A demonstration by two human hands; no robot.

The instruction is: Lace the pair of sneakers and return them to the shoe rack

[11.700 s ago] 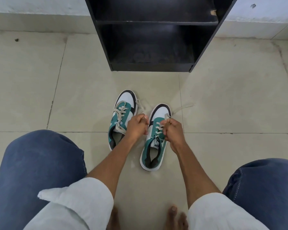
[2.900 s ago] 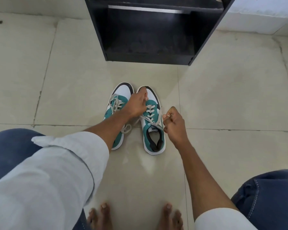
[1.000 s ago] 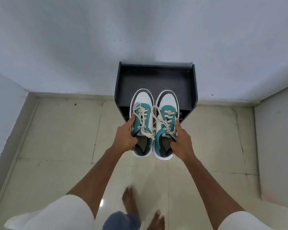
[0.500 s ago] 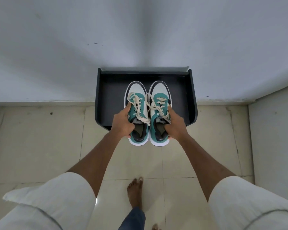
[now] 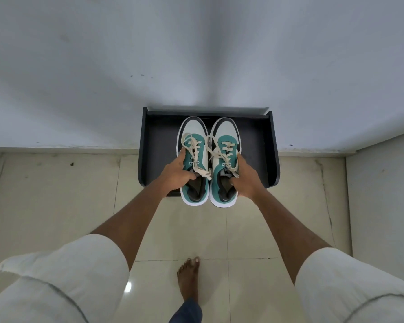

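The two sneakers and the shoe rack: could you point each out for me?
left sneaker [image 5: 194,132], head view, on its white toe.
right sneaker [image 5: 224,129], head view, on its white toe.
shoe rack [image 5: 160,145], head view, on the bare dark top shelf left of the shoes.

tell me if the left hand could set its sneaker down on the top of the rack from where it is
Probably yes. The left hand holds the left sneaker right above the black shoe rack, whose top looks bare there. Only the right sneaker sits alongside, not underneath.
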